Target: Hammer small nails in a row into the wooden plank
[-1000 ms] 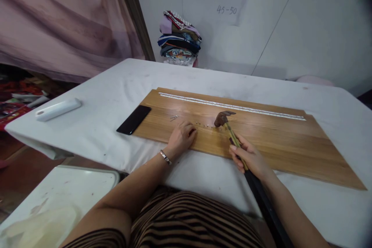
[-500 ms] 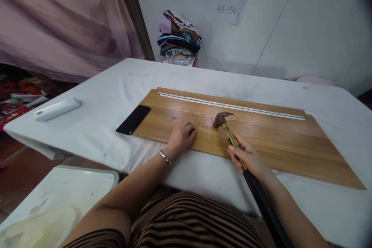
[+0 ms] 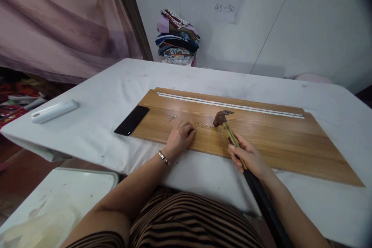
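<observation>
My right hand (image 3: 245, 154) is wrapped round the handle of a claw hammer (image 3: 231, 135) with a rusty head, a yellowish upper handle and a long dark lower part. Its head is just above or on a wooden board (image 3: 279, 135), at the right end of a short row of small nail heads (image 3: 203, 125). Left of that row, my left hand (image 3: 180, 136) rests on the board with curled fingers. Whatever it may hold is hidden. A few loose nails (image 3: 172, 117) lie on the board beyond the left hand.
Two white measuring strips (image 3: 229, 105) run along the board's far side. A black phone (image 3: 132, 120) overlaps its left end. On the white-covered table (image 3: 95, 85) lies a white elongated object (image 3: 55, 111). Folded cloths (image 3: 178, 40) are stacked by the wall; a white stool (image 3: 84, 178) stands at lower left.
The whole view has shifted slightly. The hammer head stays near the end of the nail row, and both hands keep about the same place on the board.
</observation>
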Demonstrator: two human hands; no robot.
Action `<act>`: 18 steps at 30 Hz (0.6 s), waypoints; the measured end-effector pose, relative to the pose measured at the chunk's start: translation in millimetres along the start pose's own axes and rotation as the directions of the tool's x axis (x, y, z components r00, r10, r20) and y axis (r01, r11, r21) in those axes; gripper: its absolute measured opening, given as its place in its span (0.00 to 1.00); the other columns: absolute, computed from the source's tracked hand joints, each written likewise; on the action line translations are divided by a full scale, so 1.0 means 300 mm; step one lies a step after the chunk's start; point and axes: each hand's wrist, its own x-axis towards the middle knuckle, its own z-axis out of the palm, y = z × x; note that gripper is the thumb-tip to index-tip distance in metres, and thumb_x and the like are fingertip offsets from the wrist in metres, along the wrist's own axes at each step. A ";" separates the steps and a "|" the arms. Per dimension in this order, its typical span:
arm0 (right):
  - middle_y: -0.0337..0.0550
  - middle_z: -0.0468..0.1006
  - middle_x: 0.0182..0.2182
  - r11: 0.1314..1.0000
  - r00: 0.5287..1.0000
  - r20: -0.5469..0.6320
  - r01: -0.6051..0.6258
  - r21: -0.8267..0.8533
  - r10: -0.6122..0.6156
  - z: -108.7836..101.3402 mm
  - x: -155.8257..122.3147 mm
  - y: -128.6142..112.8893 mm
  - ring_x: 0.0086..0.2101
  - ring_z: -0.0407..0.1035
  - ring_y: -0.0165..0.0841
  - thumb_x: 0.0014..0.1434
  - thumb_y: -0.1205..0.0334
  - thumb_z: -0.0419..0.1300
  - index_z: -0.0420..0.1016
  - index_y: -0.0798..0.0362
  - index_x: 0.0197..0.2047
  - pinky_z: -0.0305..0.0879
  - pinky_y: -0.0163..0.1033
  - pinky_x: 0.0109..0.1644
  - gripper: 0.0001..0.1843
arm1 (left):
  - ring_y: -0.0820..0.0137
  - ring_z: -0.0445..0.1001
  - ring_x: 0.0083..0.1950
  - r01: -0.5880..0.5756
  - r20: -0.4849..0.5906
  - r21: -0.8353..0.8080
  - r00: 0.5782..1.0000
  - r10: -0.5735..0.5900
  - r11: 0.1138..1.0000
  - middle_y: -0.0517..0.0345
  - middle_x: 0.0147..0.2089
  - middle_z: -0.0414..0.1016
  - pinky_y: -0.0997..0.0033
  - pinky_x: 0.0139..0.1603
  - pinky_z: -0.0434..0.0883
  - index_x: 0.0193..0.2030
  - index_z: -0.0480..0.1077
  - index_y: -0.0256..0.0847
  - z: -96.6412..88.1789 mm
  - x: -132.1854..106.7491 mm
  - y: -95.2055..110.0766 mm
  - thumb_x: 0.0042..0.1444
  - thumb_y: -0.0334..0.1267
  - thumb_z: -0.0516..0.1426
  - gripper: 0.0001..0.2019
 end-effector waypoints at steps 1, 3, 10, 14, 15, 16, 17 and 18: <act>0.26 0.63 0.19 1.000 1.000 0.001 -0.004 -0.005 0.004 0.001 0.001 0.000 0.13 0.52 0.22 0.57 0.54 0.61 0.55 0.51 0.68 0.56 0.27 0.12 0.38 | 0.68 0.71 0.42 0.003 0.003 0.000 1.000 -0.003 1.000 0.55 0.37 0.75 0.65 0.47 0.69 0.34 0.73 0.40 0.001 0.000 -0.001 0.61 0.34 0.55 0.07; 0.26 0.62 0.19 1.000 1.000 0.000 -0.008 -0.015 0.008 0.002 0.003 0.002 0.13 0.52 0.22 0.57 0.53 0.61 0.54 0.51 0.68 0.56 0.27 0.12 0.39 | 0.68 0.71 0.42 0.006 0.009 0.002 1.000 -0.006 1.000 0.55 0.37 0.75 0.64 0.48 0.69 0.34 0.73 0.40 0.001 0.000 -0.002 0.62 0.35 0.55 0.07; 0.27 0.63 0.21 1.000 1.000 -0.003 -0.008 -0.018 0.008 0.004 0.006 0.007 0.14 0.52 0.22 0.57 0.53 0.61 0.55 0.50 0.68 0.56 0.28 0.12 0.38 | 0.67 0.71 0.41 0.003 0.007 0.007 1.000 -0.004 1.000 0.55 0.37 0.75 0.64 0.47 0.69 0.34 0.73 0.40 -0.005 0.001 0.004 0.61 0.34 0.55 0.07; 0.27 0.62 0.20 1.000 1.000 -0.004 0.003 -0.001 -0.003 0.002 0.000 0.001 0.14 0.52 0.22 0.57 0.53 0.61 0.56 0.51 0.67 0.56 0.27 0.13 0.37 | 0.67 0.71 0.42 0.010 0.005 0.009 1.000 -0.010 1.000 0.55 0.38 0.75 0.64 0.47 0.69 0.34 0.73 0.40 -0.003 -0.003 0.002 0.61 0.34 0.55 0.07; 0.26 0.62 0.19 1.000 1.000 -0.005 0.005 0.002 -0.005 0.001 -0.001 0.000 0.14 0.52 0.22 0.58 0.53 0.61 0.56 0.51 0.67 0.56 0.27 0.13 0.37 | 0.67 0.71 0.42 0.010 0.007 0.009 1.000 -0.010 1.000 0.55 0.38 0.75 0.64 0.47 0.69 0.34 0.73 0.40 -0.003 -0.003 0.000 0.61 0.34 0.55 0.07; 0.26 0.62 0.19 1.000 1.000 -0.006 0.006 0.004 -0.006 0.000 -0.002 0.000 0.14 0.52 0.22 0.58 0.53 0.61 0.55 0.50 0.67 0.56 0.27 0.13 0.37 | 0.67 0.71 0.42 0.010 0.011 0.008 1.000 -0.010 1.000 0.55 0.38 0.75 0.64 0.47 0.69 0.34 0.73 0.40 -0.002 -0.004 -0.001 0.61 0.35 0.55 0.07; 0.26 0.62 0.19 1.000 1.000 -0.009 0.005 0.004 -0.005 0.000 -0.003 -0.001 0.14 0.52 0.22 0.58 0.53 0.61 0.54 0.50 0.68 0.56 0.27 0.13 0.37 | 0.67 0.71 0.42 0.010 0.015 0.008 1.000 -0.010 1.000 0.55 0.38 0.75 0.64 0.47 0.69 0.34 0.73 0.40 -0.002 -0.004 -0.002 0.61 0.35 0.55 0.07; 0.26 0.62 0.19 1.000 1.000 -0.010 0.002 0.002 -0.002 0.000 -0.003 -0.001 0.13 0.52 0.22 0.58 0.53 0.61 0.54 0.50 0.68 0.56 0.27 0.13 0.38 | 0.67 0.71 0.42 0.012 0.018 0.007 1.000 -0.012 1.000 0.55 0.38 0.75 0.64 0.47 0.69 0.34 0.73 0.40 -0.001 -0.004 -0.002 0.61 0.35 0.55 0.07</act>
